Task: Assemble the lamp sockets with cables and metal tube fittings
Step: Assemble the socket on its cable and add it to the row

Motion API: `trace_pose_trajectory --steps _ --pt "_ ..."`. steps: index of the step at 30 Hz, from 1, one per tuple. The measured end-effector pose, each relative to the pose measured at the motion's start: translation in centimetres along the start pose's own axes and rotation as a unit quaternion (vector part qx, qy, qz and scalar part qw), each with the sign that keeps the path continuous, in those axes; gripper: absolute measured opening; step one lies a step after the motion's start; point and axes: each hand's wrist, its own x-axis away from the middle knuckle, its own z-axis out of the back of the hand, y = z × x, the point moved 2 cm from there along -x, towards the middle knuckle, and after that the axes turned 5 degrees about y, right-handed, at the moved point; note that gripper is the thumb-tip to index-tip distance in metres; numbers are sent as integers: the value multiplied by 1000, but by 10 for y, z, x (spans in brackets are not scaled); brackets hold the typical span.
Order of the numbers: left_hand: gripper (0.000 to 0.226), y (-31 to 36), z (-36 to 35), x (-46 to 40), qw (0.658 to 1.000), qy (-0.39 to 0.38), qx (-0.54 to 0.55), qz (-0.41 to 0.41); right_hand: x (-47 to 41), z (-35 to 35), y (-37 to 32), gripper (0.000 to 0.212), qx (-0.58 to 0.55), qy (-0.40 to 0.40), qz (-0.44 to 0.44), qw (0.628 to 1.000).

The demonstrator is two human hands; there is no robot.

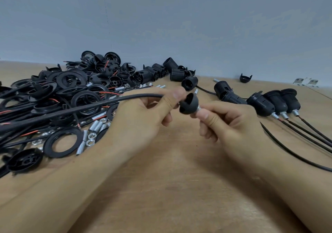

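both forearms lead up to the right hand (231,123) pinching a socket cap's (188,103) metal tube fitting (199,111), left hand (143,117) gripping a black cable (89,107), apparently about to thread it through.

hands (140,119): 2 | finished sockets with cables (261,105), right: 3 | flat rings, tubes, nuts in left pile (62,92): too many to count

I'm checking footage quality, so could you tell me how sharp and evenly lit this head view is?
Head view: soft and slightly blurred throughout, blocky on the wall; wide-angle bending tilts the table edge; lighting is even, without glare; both hands, left and right, cast faint shadows.
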Motion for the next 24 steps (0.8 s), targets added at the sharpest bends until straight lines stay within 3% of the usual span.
trace_pose_trajectory --steps 3,6,9,12,15,17,20,24 --pt "45 5 3 -6 994 45 99 5 -7 9 5 23 -14 54 -29 998" --pt "32 7 12 -11 983 95 158 -7 -10 16 8 25 -28 70 -70 995" --pt "27 3 11 -11 995 46 86 4 -10 15 10 24 -27 63 -75 995" --pt "27 -11 0 -6 991 -48 -8 128 -10 13 12 24 -8 71 -107 992" --pt "59 -17 -6 -6 973 -46 98 203 -11 14 14 22 -12 71 -143 987" --pt "84 -19 -3 -12 954 26 175 241 -10 13 13 22 -20 64 -154 986" --pt "80 -24 5 -20 917 108 265 277 -8 10 14 22 -19 43 -163 985" --pt "87 -23 10 -19 849 101 413 315 -8 6 14 22 -28 23 -174 984"
